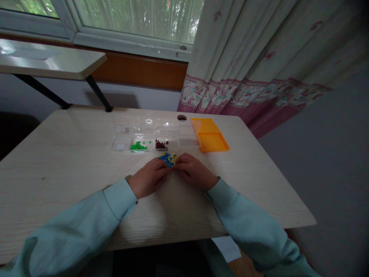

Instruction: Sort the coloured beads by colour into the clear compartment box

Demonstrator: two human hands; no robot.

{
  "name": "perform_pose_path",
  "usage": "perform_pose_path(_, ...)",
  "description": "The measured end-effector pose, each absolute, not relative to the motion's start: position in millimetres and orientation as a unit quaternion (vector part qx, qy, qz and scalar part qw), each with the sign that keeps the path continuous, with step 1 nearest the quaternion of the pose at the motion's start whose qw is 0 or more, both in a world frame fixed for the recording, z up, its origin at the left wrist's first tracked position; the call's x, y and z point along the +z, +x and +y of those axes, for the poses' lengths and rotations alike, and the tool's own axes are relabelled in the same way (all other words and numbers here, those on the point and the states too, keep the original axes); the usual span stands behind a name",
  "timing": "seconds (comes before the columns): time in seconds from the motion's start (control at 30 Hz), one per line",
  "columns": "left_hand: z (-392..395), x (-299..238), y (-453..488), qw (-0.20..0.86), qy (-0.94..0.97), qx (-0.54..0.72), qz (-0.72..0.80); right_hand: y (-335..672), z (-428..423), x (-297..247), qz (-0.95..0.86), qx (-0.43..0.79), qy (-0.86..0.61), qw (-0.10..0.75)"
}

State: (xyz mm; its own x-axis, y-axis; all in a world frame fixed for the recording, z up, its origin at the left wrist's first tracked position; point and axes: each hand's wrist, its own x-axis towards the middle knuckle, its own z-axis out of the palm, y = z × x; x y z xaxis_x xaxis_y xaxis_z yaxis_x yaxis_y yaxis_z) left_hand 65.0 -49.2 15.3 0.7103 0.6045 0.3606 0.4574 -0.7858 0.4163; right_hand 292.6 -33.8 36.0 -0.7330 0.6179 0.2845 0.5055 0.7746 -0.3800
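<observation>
A small heap of blue and yellow beads point(168, 158) lies on the pale wooden table point(72, 169), just in front of a clear compartment box point(150, 138). My left hand point(148, 177) rests on the table with its fingers curled, fingertips touching the left side of the heap. My right hand point(192, 170) lies opposite, fingers curled against the heap's right side. Both arms wear light blue sleeves. The box holds green beads point(138, 146) in one compartment and dark red beads point(160, 144) in the one beside it.
An orange lid point(210, 134) lies open at the box's right end. A round cable hole point(182, 117) sits near the table's far edge. A second table point(49, 59) stands at the back left under a window. A flowered curtain point(245, 69) hangs at the right.
</observation>
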Motion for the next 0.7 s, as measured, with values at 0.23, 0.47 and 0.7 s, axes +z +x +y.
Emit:
perform_pose_path(0.23, -44.5, 21.0, 59.2, 0.102, 0.876, 0.288, 0.373, 292.7, -35.7, 38.1, -0.917, 0.156, -0.314, 0.191)
perform_pose_path(0.47, -44.7, 21.0, 57.3, 0.105, 0.876, 0.287, 0.374, 291.0, -36.0, 36.4, -0.914, 0.132, -0.327, 0.203)
perform_pose_path(0.7, -44.5, 21.8, 59.2, 0.110, 0.875, 0.271, 0.385, 289.2, -35.7, 36.8, -0.911, 0.110, -0.354, 0.182)
